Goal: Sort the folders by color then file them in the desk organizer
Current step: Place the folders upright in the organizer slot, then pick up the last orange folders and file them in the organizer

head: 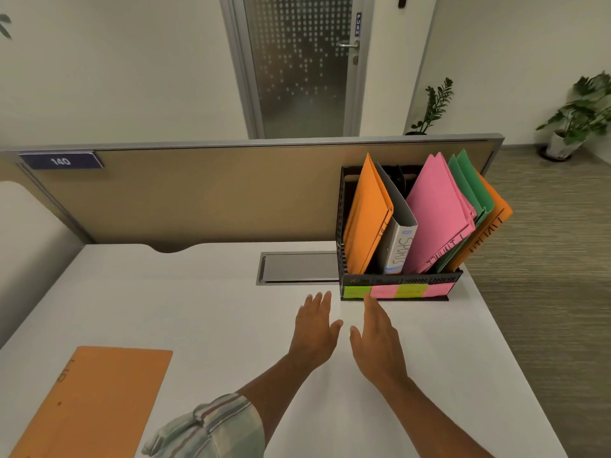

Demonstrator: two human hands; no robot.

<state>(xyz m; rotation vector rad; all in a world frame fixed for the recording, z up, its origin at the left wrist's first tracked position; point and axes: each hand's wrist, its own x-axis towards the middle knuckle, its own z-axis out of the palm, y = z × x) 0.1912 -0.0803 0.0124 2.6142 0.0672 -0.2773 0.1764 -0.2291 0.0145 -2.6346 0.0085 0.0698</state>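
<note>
A black desk organizer (401,280) stands at the back right of the white desk, with green and pink sticky labels along its front. From left to right it holds orange folders (365,219), a grey binder (398,246) marked SPORTS, pink folders (436,213), green folders (469,183) and another orange folder (486,233). One orange folder (89,404) lies flat at the desk's front left. My left hand (315,328) and my right hand (377,342) hover side by side in front of the organizer, fingers straight, holding nothing.
A grey cable hatch (297,269) is set into the desk just left of the organizer. A tan partition (198,193) runs along the desk's back edge. The desk's right edge drops to carpet, with potted plants (575,117) beyond.
</note>
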